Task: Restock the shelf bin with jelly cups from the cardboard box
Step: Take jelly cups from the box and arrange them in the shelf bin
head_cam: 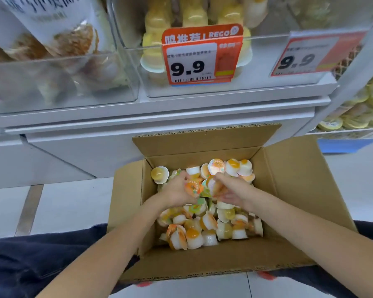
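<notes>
A white shelf unit (159, 117) fills the upper half of the view, carrying clear plastic bins side by side. The middle shelf bin (235, 87) holds stacked yellow and white jelly cups behind its clear front wall, and an orange price tag (202, 54) reading 9.9 hangs on that wall. The bin to the left (52, 82) holds bagged snacks; a second tag (310, 54), also 9.9, hangs on the bin front to the right.

Below the shelf, an open cardboard box (299, 201) sits on the pale floor between the person's knees in dark trousers (30, 254), its flaps folded outward. The box is partly filled with a loose heap of jelly cups (202, 229), white with orange and yellow centres, lying at all angles.

Both bare forearms reach down into the box. The left hand (177, 190) and the right hand (233, 190) are close together over the far part of the heap, fingers curled around a cluster of several cups (200, 186) gathered between them. One cup with a printed foil lid (216, 166) stands just above the right hand's fingers.
</notes>
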`<state>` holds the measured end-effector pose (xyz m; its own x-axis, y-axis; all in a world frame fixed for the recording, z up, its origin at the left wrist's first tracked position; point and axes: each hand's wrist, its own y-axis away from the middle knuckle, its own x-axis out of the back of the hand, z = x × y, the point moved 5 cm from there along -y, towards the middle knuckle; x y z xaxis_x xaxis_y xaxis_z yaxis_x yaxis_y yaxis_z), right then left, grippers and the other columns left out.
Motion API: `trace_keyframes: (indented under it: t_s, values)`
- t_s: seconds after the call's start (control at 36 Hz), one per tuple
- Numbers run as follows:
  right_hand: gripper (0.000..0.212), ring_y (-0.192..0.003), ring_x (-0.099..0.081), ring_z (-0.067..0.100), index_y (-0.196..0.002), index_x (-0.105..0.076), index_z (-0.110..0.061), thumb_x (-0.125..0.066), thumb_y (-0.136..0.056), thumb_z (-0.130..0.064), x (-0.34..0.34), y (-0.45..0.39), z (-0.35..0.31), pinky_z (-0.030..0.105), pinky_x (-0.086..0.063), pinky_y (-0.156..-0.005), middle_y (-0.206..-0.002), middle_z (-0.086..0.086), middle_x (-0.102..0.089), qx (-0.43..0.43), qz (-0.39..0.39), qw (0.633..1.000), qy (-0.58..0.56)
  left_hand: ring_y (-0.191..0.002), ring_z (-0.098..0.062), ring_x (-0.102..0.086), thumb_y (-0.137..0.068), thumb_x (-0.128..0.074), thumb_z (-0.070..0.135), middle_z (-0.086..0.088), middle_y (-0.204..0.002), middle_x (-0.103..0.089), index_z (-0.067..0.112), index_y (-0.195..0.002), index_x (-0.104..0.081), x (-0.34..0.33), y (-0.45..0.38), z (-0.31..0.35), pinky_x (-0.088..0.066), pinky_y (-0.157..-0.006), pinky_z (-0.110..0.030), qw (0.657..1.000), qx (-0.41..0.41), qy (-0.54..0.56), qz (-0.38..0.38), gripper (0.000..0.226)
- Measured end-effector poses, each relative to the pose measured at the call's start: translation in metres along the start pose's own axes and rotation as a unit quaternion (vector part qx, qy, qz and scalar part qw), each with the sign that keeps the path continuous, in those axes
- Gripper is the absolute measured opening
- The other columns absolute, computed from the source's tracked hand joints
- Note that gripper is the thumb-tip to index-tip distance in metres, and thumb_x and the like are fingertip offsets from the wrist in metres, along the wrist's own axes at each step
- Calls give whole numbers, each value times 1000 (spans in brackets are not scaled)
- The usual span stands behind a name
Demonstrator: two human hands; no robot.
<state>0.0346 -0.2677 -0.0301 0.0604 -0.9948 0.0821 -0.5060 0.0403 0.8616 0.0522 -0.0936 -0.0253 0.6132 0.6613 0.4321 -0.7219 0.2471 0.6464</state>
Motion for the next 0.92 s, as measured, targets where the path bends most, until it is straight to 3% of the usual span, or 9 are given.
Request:
trace_keyframes:
  t_s: [0.06,0.14,0.22,0.31,0.36,0.47,0.58,0.69,0.92]
  values:
    - [34,-89,-67,24,-105,-59,-7,-65,-83,-33,2,29,-21,28,-56,-70,-102,16,-65,-22,-49,995,-80,-77,-15,-55,-56,-76,19,-6,-104,-59,24,-109,-50,11,19,22,-50,-68,-35,991,13,118,-69,59]
    - [25,-76,-68,26,-103,-55,-3,-59,-86,-21,8,78,-56,25,-57,-58,-97,20,-64,-15,-103,980,-169,-75,-9,-58,-60,-74,13,1,-91,-63,24,-112,-58,37,56,61,-44,-62,-24,970,-26,202,-133,55]
    - [20,-80,-67,25,-103,-56,-4,-55,-87,-15,13,127,-91,28,-58,-71,-98,18,-65,31,-157,970,-182,-71,-5,-60,-73,-75,6,4,-88,-65,19,-114,-61,64,92,99,-45,-55,-18,959,-75,226,-153,45]
    - [7,-86,-65,26,-91,-57,-5,-53,-89,-11,18,171,-120,33,-56,-81,-97,16,-66,90,-177,962,-185,-71,-4,-63,-78,-72,2,2,-88,-67,18,-110,-65,88,120,128,-49,-56,-17,965,-113,214,-100,37]
    - [7,-91,-64,27,-93,-59,-5,-54,-89,-8,21,191,-133,34,-54,-84,-103,16,-66,130,-173,958,-189,-75,-6,-62,-72,-78,6,1,-94,-66,19,-117,-63,101,132,140,-51,-62,-18,972,-132,192,-23,50]
    - [42,-105,-66,24,-116,-60,-4,-69,-77,-15,23,206,-145,37,-52,-93,-117,14,-67,229,-147,951,-145,-96,-6,-60,-56,-90,20,13,-110,-62,33,-124,-48,114,145,157,-49,-81,-19,964,-186,126,141,81]
    - [46,-82,-67,17,-108,-56,-9,-77,-68,-20,25,210,-151,28,-55,-78,-103,13,-69,342,-85,932,-88,-77,4,-63,-59,-87,14,17,-85,-71,23,-109,-55,113,149,174,-48,-69,-12,940,-239,180,160,60]
    - [43,-90,-69,15,-104,-56,-19,-80,-69,-20,19,221,-172,31,-55,-84,-105,-1,-70,428,-42,902,41,-85,4,-64,-63,-84,12,9,-95,-72,22,-110,-63,116,150,180,-48,-73,-9,924,-272,200,182,52]
    - [53,-101,-67,17,-112,-65,-23,-77,-60,-22,18,221,-180,36,-55,-87,-107,0,-72,432,-119,894,22,-83,0,-64,-59,-87,20,12,-92,-71,31,-106,-65,116,150,185,-48,-68,-12,897,-312,174,261,53]
